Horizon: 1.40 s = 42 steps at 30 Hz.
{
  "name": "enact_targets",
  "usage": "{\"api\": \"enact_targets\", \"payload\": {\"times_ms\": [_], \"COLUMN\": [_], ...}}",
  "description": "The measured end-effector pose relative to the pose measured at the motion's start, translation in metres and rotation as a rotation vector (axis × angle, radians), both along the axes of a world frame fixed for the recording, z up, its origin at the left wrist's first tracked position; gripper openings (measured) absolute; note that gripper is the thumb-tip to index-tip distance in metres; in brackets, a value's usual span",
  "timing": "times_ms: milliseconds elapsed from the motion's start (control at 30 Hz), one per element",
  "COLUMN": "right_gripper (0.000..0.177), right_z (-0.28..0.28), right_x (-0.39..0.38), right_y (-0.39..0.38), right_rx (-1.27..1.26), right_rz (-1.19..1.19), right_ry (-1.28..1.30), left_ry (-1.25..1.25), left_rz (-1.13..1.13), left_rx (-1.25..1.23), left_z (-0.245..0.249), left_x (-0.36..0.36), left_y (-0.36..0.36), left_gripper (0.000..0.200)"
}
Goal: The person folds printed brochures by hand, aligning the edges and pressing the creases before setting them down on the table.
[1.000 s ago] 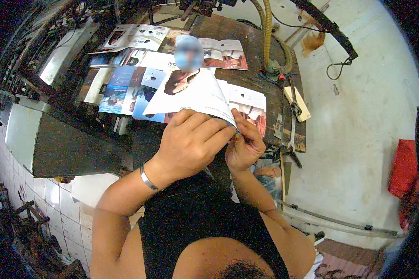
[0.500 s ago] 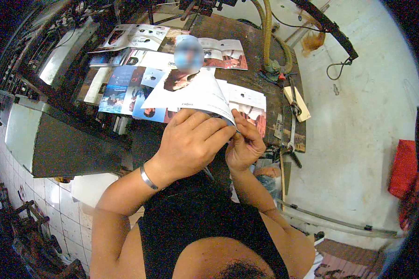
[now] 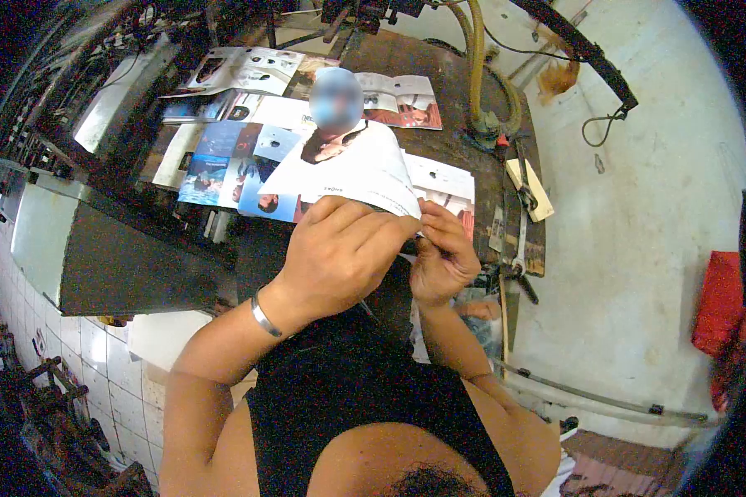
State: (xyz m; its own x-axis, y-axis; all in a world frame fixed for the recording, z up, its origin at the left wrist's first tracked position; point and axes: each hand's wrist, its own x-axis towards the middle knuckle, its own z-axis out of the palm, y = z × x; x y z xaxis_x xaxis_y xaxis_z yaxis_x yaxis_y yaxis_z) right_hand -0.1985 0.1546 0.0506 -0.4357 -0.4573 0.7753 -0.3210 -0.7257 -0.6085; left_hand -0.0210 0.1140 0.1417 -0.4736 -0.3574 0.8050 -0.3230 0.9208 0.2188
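My left hand point(image 3: 337, 253), with a metal bracelet on its wrist, curls over the near edge of a white printed sheet point(image 3: 352, 176). My right hand point(image 3: 444, 257) pinches the sheet's near right corner between thumb and fingers, touching the left fingertips. The sheet bears a printed picture and small text, and its right side bends upward. Beneath it lie several printed pages, among them a blue photo page point(image 3: 215, 170) at the left and a page with a reddish picture point(image 3: 452, 189) at the right. The undersides of the fingers are hidden.
More printed pages point(image 3: 244, 70) lie farther back on the dark wooden table point(image 3: 406, 58). At its right edge are a wrench point(image 3: 521, 240), a pale block point(image 3: 536, 195) and a yellow hose point(image 3: 476, 66). A metal machine point(image 3: 124, 108) stands at the left.
Both hands keep hold of the sheet's near edge. My right hand has shifted slightly right and down, and the sheet's right corner is bent a little differently.
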Motion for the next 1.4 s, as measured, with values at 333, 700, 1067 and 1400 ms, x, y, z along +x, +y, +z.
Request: {"api": "enact_targets", "payload": {"times_ms": [333, 700, 1067, 1400], "right_gripper": [0.012, 0.015, 0.012, 0.017], "right_z": [0.032, 0.058, 0.067, 0.118], "right_x": [-0.035, -0.06, -0.058, -0.044], "right_y": [0.001, -0.01, -0.008, -0.026], "right_rx": [0.004, -0.037, -0.113, -0.342], "right_rz": [-0.066, -0.053, -0.052, -0.204], "right_ry": [0.122, 0.183, 0.183, 0.249], "left_ry": [-0.018, -0.028, -0.046, 0.41], "left_rz": [0.093, 0.261, 0.334, -0.013], "left_rx": [0.342, 0.54, 0.046, 0.595], "left_z": [-0.008, -0.008, 0.01, 0.016], "left_x": [0.024, 0.057, 0.067, 0.01], "left_y": [0.017, 0.028, 0.0, 0.001], "left_gripper": [0.1, 0.093, 0.03, 0.031]}}
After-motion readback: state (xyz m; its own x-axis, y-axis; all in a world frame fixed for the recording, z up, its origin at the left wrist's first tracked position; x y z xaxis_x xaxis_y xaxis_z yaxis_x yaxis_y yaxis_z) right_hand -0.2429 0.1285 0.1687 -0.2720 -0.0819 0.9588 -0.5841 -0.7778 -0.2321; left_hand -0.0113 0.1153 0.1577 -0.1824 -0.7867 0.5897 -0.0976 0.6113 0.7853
